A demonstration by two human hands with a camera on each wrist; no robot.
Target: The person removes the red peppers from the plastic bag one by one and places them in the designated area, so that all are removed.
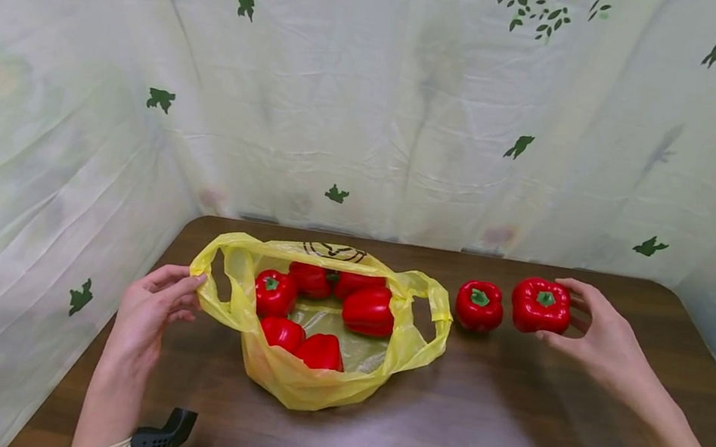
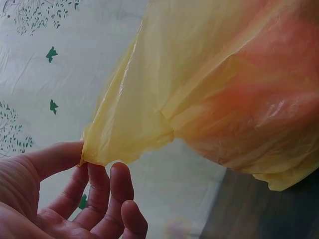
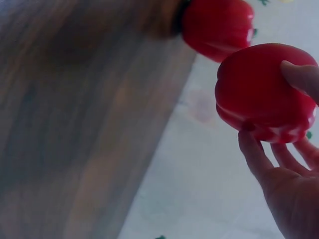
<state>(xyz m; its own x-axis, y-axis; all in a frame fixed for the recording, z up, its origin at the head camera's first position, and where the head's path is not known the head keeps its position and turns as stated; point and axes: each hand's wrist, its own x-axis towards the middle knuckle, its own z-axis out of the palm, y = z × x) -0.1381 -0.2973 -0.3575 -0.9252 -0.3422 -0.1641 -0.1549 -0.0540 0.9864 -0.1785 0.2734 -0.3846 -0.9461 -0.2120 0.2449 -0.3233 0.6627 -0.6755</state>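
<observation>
A yellow plastic bag (image 1: 308, 384) stands with its mouth wide on the table, several red bell peppers (image 1: 369, 311) inside it. My left hand (image 1: 157, 302) pinches the bag's left handle between thumb and fingers; the left wrist view shows the bag's thin film (image 2: 129, 114) caught at the fingertips. On the right, my right hand (image 1: 602, 342) holds a red bell pepper (image 1: 532, 315) with a green stem, thumb on one side and fingers on the other. Beside it, one more red bell pepper (image 1: 478, 317) sits on the table, just right of the bag's right handle.
The dark wooden table (image 1: 472, 438) reaches back to a pale curtain (image 1: 375, 104) with green leaf and bird prints. Similar sheeting hangs at both sides. Each wrist wears a black mount (image 1: 163, 437).
</observation>
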